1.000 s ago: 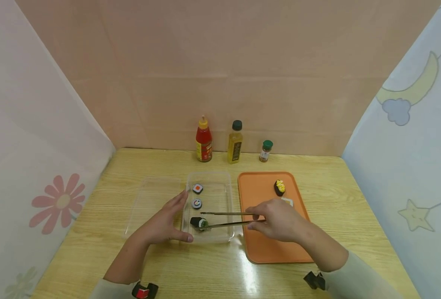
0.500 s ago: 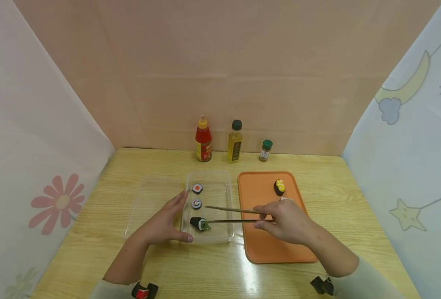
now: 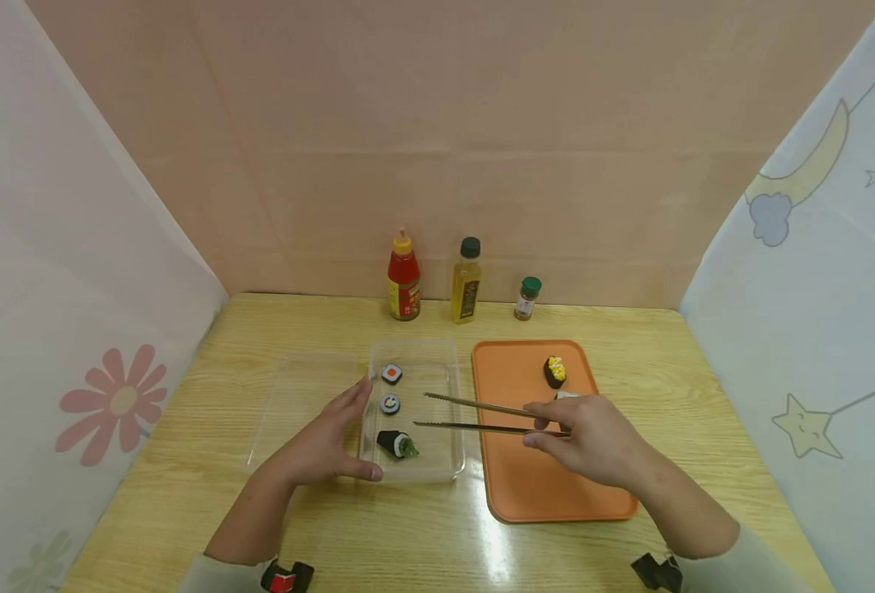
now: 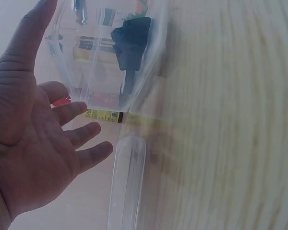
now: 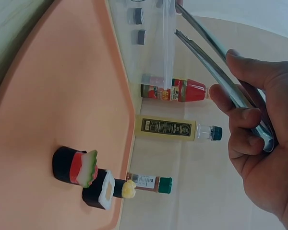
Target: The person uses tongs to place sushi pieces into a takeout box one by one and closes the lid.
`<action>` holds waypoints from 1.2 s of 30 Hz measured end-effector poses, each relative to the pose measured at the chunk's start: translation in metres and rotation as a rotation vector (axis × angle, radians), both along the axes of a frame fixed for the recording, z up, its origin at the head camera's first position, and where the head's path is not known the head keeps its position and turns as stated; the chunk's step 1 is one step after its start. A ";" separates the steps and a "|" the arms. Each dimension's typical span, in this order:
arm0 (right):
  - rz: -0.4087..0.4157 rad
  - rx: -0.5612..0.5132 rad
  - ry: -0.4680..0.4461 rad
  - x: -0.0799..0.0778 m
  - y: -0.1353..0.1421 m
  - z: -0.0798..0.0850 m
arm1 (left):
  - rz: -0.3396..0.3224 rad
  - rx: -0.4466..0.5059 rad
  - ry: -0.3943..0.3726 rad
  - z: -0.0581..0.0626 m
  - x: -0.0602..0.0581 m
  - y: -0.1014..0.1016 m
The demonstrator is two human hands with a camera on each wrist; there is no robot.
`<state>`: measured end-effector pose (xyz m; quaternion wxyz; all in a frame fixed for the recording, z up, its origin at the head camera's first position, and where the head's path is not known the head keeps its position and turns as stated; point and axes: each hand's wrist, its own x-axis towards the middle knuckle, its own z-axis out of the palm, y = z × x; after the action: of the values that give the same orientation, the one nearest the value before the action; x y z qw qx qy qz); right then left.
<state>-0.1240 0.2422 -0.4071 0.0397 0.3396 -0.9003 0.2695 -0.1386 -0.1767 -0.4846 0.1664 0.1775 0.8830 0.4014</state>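
My right hand [image 3: 593,436] grips a pair of metal tongs [image 3: 482,404], whose arms stand apart with nothing between the tips. The tips hang over the right half of a clear plastic box [image 3: 437,476]. Along the box's left side lie a square sushi roll [image 3: 391,374], a round sushi roll [image 3: 389,403] and a cone-shaped hand roll [image 3: 397,444] with a green end. My left hand [image 3: 334,441] is at the box's left wall, thumb and fingers spread. In the left wrist view the fingers [image 4: 93,155] are loosely bent beside the box.
An orange tray [image 3: 512,486] sits right of the box, bearing a corn-topped sushi [image 3: 554,371], a white-topped sushi [image 5: 100,190] and a red-and-green-topped sushi [image 5: 74,166]. A clear lid [image 3: 304,395] lies left. Behind stand a sauce bottle [image 3: 404,284], an oil bottle [image 3: 466,284] and a spice jar [image 3: 527,300].
The tongs let go of the hand roll, which stays in the box. My right hand has drawn them back to the right, towards the tray. My left hand has kept its place.
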 end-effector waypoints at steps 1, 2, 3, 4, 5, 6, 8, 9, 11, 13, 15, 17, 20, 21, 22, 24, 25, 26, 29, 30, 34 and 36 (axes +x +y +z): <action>0.000 -0.010 0.008 0.000 0.001 0.000 | 0.000 0.001 -0.001 0.000 0.000 0.000; 0.002 -0.024 0.009 0.001 0.003 0.000 | 0.001 0.002 -0.001 0.000 0.000 0.000; 0.004 -0.037 0.012 0.001 0.004 0.000 | 0.002 0.002 0.000 0.000 0.000 0.000; 0.007 -0.051 0.013 0.001 0.006 0.000 | 0.003 0.002 0.001 0.000 0.000 0.001; 0.011 -0.063 0.014 0.002 0.007 -0.001 | 0.003 0.002 0.001 0.001 0.000 0.001; 0.013 -0.073 0.015 0.002 0.008 -0.001 | 0.004 0.002 0.001 0.001 0.000 0.001; 0.015 -0.099 0.005 0.003 0.011 -0.002 | 0.003 0.005 0.000 0.001 0.000 0.001; 0.013 -0.109 -0.002 0.003 0.013 -0.002 | 0.002 0.007 0.000 0.001 0.000 0.001; 0.004 -0.128 -0.022 0.004 0.016 -0.003 | 0.003 0.009 -0.005 0.001 0.000 0.001; -0.005 -0.144 -0.035 0.004 0.019 -0.003 | 0.005 0.005 -0.005 0.001 0.001 0.001; -0.014 -0.147 -0.019 0.004 0.021 -0.004 | 0.008 0.003 -0.009 0.001 0.001 0.001; -0.014 -0.149 -0.001 0.004 0.023 -0.004 | 0.011 0.002 -0.010 0.001 0.000 0.001; -0.024 -0.140 0.048 0.004 0.027 -0.005 | 0.011 0.012 -0.015 0.000 0.000 0.001; -0.029 -0.143 0.050 0.005 0.029 -0.006 | 0.009 0.014 -0.015 0.000 0.000 0.001; -0.036 -0.143 0.058 0.005 0.030 -0.006 | 0.009 0.016 -0.015 0.000 0.000 0.001; -0.048 -0.150 0.069 0.006 0.033 -0.006 | 0.006 0.019 -0.015 0.000 0.000 0.001; -0.059 -0.152 0.071 0.007 0.034 -0.006 | 0.006 0.019 -0.013 0.000 0.000 0.001; -0.068 -0.151 0.075 0.007 0.035 -0.006 | 0.005 0.020 -0.012 0.000 0.001 0.000; -0.089 -0.152 0.088 0.008 0.039 -0.008 | 0.003 0.020 -0.010 0.000 0.001 0.000; -0.097 -0.148 0.095 0.008 0.041 -0.008 | 0.003 0.021 -0.009 -0.001 0.001 0.000; -0.135 -0.128 0.125 0.009 0.047 -0.011 | 0.003 0.026 -0.007 -0.001 0.001 0.001; -0.158 -0.120 0.126 0.010 0.050 -0.012 | 0.003 0.030 -0.006 -0.001 0.001 0.001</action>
<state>-0.1141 0.2924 -0.4189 0.1375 0.2807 -0.9022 0.2973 -0.1376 -0.1761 -0.4852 0.1660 0.1776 0.8765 0.4154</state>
